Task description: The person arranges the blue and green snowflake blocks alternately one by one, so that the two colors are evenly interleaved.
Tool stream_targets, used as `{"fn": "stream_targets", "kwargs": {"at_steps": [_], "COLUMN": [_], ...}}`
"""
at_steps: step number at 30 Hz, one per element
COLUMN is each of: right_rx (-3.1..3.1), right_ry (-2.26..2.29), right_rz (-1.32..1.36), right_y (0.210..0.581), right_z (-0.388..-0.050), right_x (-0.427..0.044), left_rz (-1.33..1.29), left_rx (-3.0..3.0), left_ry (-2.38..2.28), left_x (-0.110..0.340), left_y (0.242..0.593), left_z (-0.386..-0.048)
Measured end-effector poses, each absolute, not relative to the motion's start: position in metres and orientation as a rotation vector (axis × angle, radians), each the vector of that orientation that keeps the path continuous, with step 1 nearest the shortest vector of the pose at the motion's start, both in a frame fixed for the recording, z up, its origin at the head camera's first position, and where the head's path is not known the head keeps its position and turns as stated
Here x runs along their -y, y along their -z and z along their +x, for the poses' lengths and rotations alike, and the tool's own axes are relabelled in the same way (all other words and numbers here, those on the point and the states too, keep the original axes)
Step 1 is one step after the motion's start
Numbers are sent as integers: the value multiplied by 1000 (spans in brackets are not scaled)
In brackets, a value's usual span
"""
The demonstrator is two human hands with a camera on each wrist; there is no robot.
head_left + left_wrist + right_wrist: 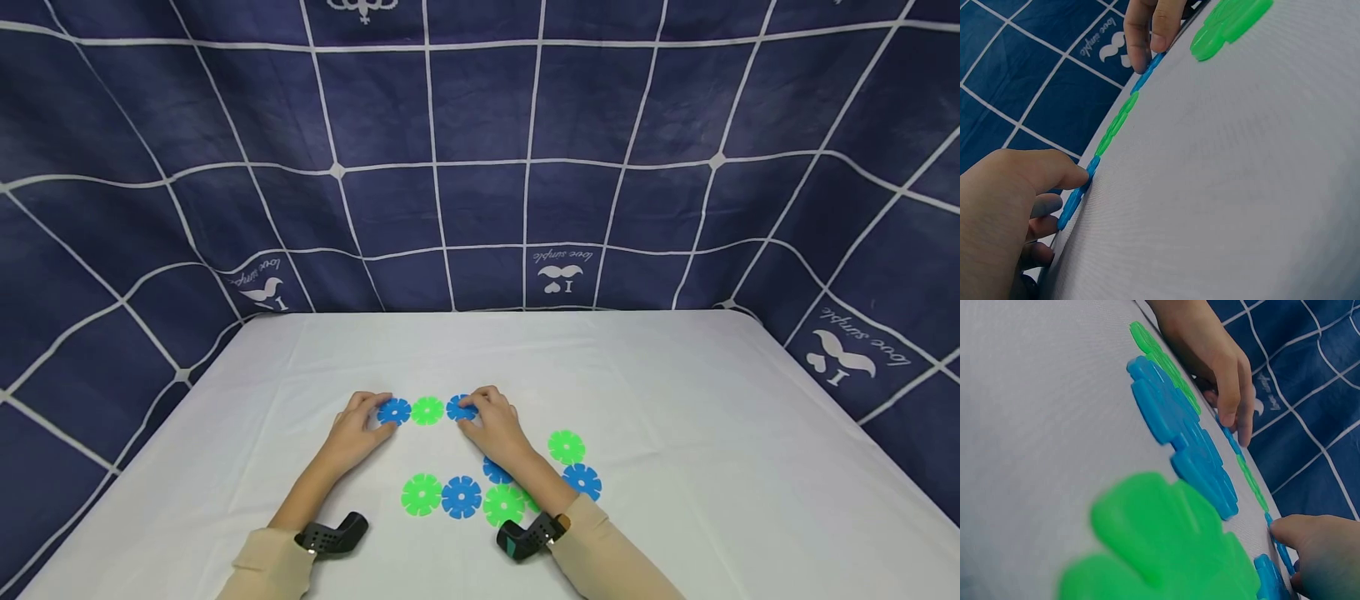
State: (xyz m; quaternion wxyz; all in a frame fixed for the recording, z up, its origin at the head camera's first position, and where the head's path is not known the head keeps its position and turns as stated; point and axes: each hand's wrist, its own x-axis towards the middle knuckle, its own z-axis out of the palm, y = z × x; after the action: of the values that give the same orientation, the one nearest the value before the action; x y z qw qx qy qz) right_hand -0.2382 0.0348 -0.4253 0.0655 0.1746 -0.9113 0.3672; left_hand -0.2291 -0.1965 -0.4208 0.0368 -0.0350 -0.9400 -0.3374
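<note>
At the far side of the white table, a green notched disc (427,410) lies flat between two blue ones. My left hand (351,437) holds the left blue disc (394,412) by its edge between thumb and fingers; this disc appears to touch the green one. My right hand (502,432) has thumb and fingers on the right blue disc (454,408), with a narrow gap to the green. In the left wrist view, the left thumb rests at the blue disc (1072,205). The right wrist view shows the right hand (1329,553) at its blue disc (1282,551).
Nearer the front edge lie more discs, among them a green (422,495), a blue (461,497) and another green (504,505). A green (566,447) and a blue (582,481) lie right of the right forearm, which partly covers others. A blue curtain (480,208) stands behind the table.
</note>
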Motion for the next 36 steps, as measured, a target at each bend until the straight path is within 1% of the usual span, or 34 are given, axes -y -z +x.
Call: {"fn": "stream_targets", "kwargs": {"at_steps": [36], "right_rx": [2775], "right_ry": [-1038], "right_rz": [552], "right_y": [426], "right_z": [-239], "right_x": [-34], "left_rz": [-117], "left_rx": [2896], "left_ry": [1002], "left_x": [196], "left_y": [422], "left_z": [-230]}}
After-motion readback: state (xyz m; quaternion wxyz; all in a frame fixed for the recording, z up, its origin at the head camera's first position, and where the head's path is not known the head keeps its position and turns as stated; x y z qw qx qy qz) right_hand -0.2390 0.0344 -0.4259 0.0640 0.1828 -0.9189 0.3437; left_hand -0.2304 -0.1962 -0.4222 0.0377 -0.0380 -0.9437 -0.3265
